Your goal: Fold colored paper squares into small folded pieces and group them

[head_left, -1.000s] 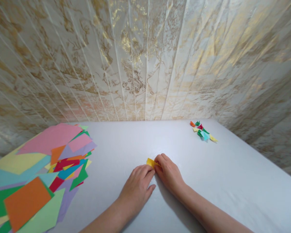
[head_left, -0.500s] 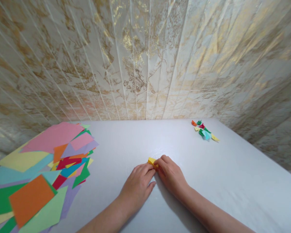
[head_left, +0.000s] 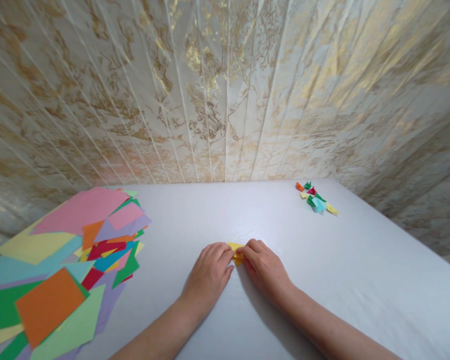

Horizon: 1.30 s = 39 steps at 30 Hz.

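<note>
Loose coloured sheets (head_left: 60, 260) lie at the left of the bench (head_left: 360, 280); mid-bench, the left hand (head_left: 208, 275) and right hand (head_left: 264, 267) meet, each grip pinched on the small yellow paper (head_left: 235, 247), seemingly mid-fold; a clean crease calls for aligned edges; folded scraps (head_left: 315, 198) sit far right

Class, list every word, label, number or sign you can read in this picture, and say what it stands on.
None: no writing shows anywhere. The coloured paper sheets, the yellow paper piece held between left hand and right hand, the small folded pieces, the white table and the marbled wall bear no print.
</note>
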Available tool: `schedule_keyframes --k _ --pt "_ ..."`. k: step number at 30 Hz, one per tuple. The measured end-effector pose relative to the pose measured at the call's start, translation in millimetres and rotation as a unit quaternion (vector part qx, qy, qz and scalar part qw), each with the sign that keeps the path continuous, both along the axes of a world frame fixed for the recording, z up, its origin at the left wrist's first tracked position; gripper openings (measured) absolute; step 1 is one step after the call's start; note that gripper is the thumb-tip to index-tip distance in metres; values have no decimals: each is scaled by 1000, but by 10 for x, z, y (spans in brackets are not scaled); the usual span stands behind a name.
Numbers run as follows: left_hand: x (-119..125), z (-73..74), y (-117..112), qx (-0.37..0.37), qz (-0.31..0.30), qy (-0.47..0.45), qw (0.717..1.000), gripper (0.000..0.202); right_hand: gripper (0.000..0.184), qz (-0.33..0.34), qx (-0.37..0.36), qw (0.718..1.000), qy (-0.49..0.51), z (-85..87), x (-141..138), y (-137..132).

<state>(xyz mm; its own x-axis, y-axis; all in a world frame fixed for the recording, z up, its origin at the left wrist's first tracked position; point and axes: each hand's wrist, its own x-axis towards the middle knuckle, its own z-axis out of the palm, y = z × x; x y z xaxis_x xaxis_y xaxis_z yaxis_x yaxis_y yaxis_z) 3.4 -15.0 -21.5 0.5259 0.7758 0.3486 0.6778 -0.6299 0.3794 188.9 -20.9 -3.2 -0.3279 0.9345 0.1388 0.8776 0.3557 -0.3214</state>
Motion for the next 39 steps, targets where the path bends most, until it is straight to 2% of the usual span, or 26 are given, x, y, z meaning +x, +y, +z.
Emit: schedule_keyframes --k 9,20,24,31,39 --pt "21 16 -10 0 -2 22 1000 25 30 3 -55 998 13 74 29 -16" --pt "45 20 -30 23 11 49 998 30 30 -3 -90 996 26 209 57 -79" --pt "55 13 -43 22 13 67 997 33 32 -22 -73 997 14 234 37 -114" --pt "60 51 -55 5 17 73 997 36 35 -25 -29 998 -51 130 -50 -142" --pt "64 82 -63 -6 24 60 998 33 34 -30 -36 998 -47 117 -35 -142"
